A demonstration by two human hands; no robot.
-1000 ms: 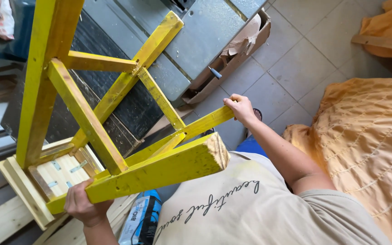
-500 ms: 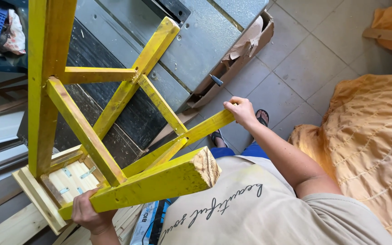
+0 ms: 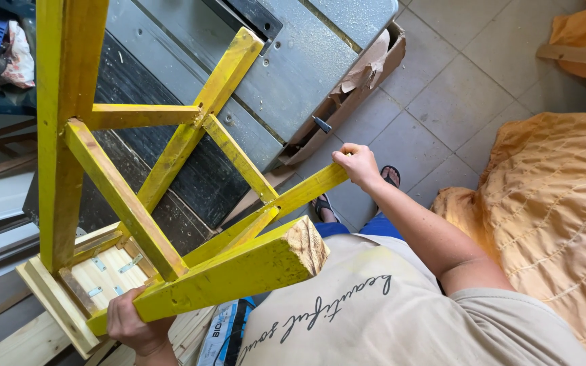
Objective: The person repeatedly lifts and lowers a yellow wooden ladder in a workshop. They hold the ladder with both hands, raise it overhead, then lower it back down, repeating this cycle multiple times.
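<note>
Both hands are clenched on the yellow wooden stool point(image 3: 171, 203), which is tipped over with its legs pointing up and toward the person. The right hand point(image 3: 357, 165) is wrapped around the end of one leg, out at arm's length over the tiled floor point(image 3: 442, 102). The left hand point(image 3: 132, 324) grips low down, where the nearest leg meets the seat frame point(image 3: 49, 298).

From the head view, the stool lies between the two hands and leans out across the grey table saw top point(image 3: 293, 61); its seat end sits down at the lower left, just beside some pale planks point(image 3: 8, 342). The sawn end of the nearest leg point(image 3: 305, 245) points straight at the person's chest, very near the beige shirt point(image 3: 388, 318).

What worries me is the balance. The hold is on two legs only, with most of the frame hanging beyond the hands, so a slack wrist could likely let it twist and knock against the saw top. The sandalled feet point(image 3: 322, 205) stand directly beneath, should it drop.
</note>
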